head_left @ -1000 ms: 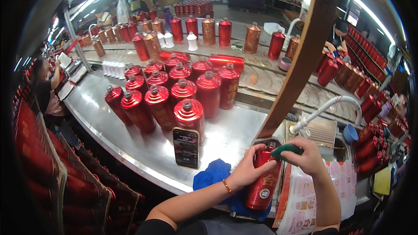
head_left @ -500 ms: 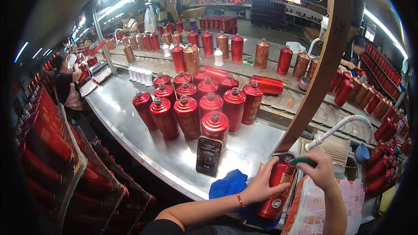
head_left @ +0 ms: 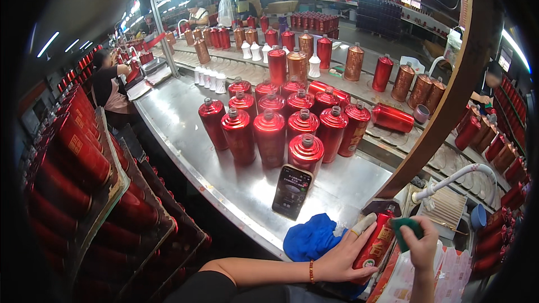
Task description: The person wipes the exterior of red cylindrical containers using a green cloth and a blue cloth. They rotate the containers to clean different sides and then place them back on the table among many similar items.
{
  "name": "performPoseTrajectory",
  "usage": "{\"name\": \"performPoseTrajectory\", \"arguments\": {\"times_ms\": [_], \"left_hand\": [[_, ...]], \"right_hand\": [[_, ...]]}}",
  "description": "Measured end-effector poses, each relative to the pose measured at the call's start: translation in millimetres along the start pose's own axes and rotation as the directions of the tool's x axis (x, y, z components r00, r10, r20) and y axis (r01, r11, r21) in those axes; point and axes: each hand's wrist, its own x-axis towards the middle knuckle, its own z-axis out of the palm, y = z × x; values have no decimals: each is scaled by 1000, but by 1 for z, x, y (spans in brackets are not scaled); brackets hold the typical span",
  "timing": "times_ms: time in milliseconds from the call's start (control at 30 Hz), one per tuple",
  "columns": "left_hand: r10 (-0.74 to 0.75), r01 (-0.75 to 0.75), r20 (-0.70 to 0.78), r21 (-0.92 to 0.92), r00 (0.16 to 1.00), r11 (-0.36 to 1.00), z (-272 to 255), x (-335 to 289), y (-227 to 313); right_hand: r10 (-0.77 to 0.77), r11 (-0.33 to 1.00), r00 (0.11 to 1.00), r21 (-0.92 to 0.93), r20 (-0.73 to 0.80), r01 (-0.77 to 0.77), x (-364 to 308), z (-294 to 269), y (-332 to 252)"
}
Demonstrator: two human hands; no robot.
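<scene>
Left hand (head_left: 337, 258): curved over the red bottle (head_left: 377, 248), thumb on the near side and fingers on the far side, with pale covers on fingertips; a beaded bracelet (head_left: 311, 271) circles the wrist.
Red bottle: tilted at the near edge of the desk (head_left: 241, 213), its neck leaning away toward the tap.
Bottle lettering: large gold characters down the front, with a round white-and-green emblem lower on the same face.
Right hand (head_left: 423, 245): pinching a green pad (head_left: 403, 234) between thumb and fingers, the pad against the upper part of the bottle.
Printed sheet (head_left: 449, 275): below and beside the right hand, pink and red blocks of print on white, too blurred to make out.
Blue cloth (head_left: 311, 238): crumpled just beside the left hand.
Phone (head_left: 292, 191): propped upright before the standing bottles, its dark screen carrying lines of small white text and a picture.
White tap (head_left: 455, 179): arched beyond the right hand, a blue cup (head_left: 478, 216) near it.
Standing bottles (head_left: 269, 137): a red cluster behind the phone; the rightmost shows gold characters.
Racked bottles (head_left: 78, 146): red ones along the left, some bearing gold label blocks, blurred.
Wooden post (head_left: 432, 134): slanting up past the tap.
White bottles (head_left: 210, 80): a short row beyond the cluster.
Far track (head_left: 365, 91): carries red and copper bottles, too small for lettering to be read.
Co-worker (head_left: 109, 84): at the far left, in a dark top.
</scene>
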Motion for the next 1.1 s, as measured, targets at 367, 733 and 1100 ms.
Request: {"name": "performPoseTrajectory", "arguments": {"times_ms": [367, 733, 1100], "left_hand": [[53, -59, 197, 24, 979, 998, -16, -18, -12], [99, -122, 128, 181, 987, 976, -8, -19, -26], [92, -123, 141, 232, 986, 965, -13, -22, -25]], "right_hand": [[214, 948, 961, 276, -175, -160, -36, 8, 62], [201, 864, 978, 480, -60, -149, -62, 16, 50], [238, 938, 968, 276, -83, -208, -52, 2, 71]]}}
